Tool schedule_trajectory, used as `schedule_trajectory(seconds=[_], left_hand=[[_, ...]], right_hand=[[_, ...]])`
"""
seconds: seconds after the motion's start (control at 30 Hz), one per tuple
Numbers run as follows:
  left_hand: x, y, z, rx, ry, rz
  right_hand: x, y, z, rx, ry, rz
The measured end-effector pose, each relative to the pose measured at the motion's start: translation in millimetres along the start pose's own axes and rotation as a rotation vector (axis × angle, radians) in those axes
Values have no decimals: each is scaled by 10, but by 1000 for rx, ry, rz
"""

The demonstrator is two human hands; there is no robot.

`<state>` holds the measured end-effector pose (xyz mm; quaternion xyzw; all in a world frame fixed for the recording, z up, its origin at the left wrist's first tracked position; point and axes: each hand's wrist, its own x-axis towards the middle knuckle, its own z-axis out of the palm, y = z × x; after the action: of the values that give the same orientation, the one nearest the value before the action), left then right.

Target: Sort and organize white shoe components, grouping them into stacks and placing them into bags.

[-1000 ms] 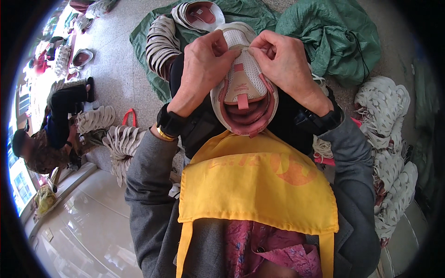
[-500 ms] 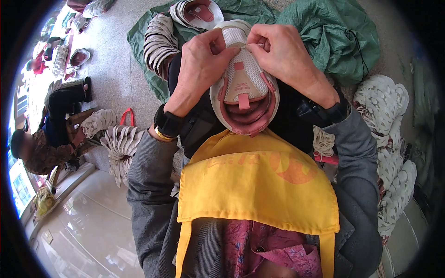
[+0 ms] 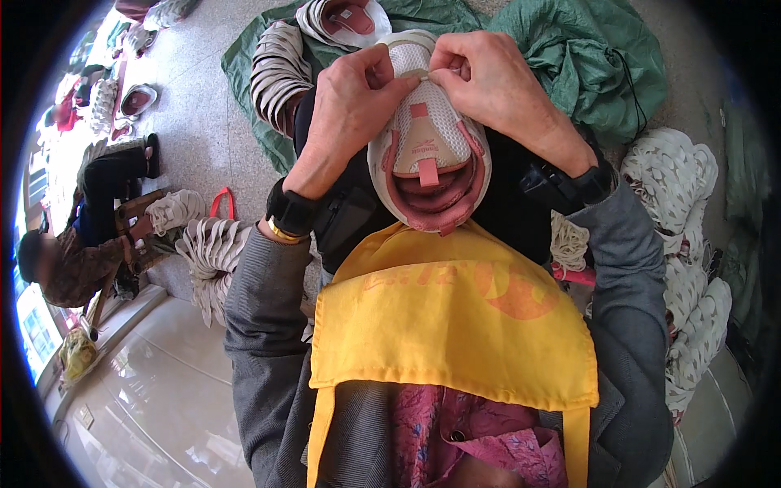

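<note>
A white mesh shoe (image 3: pixel 407 134) with beige panels, a pink lining and a pink heel tab rests upright between my knees, heel toward me. Over its front part my left hand (image 3: pixel 358 98) is closed, thumb and forefinger pinching together. My right hand (image 3: pixel 488 85) pinches in the same way, its thumb tip almost against the left one. Between the fingertips shows a short bit of thin cream strand that looks like a shoelace (image 3: pixel 423 76). The fingers hide most of it.
Green sacking (image 3: pixel 582 69) lies beyond my knees, with a row of nested shoes (image 3: pixel 278 77) and a pink-lined shoe (image 3: pixel 346 20) on it. White shoes (image 3: pixel 687 268) are heaped at right, and a bundle of cream laces (image 3: pixel 569 244) sits by my right thigh. A seated person (image 3: pixel 77 264) works at left.
The shoe and both hands have shifted slightly upward in the picture. My fingertips stay pinched together over the shoe's front. At left, the other person's arm has moved a little.
</note>
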<state>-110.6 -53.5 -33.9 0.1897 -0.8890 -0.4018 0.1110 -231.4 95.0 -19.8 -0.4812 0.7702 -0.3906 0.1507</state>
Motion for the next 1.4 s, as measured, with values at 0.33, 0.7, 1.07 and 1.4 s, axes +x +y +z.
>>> schedule_trajectory(seconds=[0.33, 0.7, 1.07, 1.4], left_hand=[[7, -23, -3, -21, -28, -21], [-6, -18, -1, -34, -15, 13], [-28, -8, -14, -36, -29, 13], [50, -57, -89, -177, -186, 7]], right_hand=[[-7, 3, 4, 24, 1, 36], [-4, 86, 31, 96, -35, 71], [45, 280, 72, 324, -161, 76], [106, 360, 120, 457, -208, 249]])
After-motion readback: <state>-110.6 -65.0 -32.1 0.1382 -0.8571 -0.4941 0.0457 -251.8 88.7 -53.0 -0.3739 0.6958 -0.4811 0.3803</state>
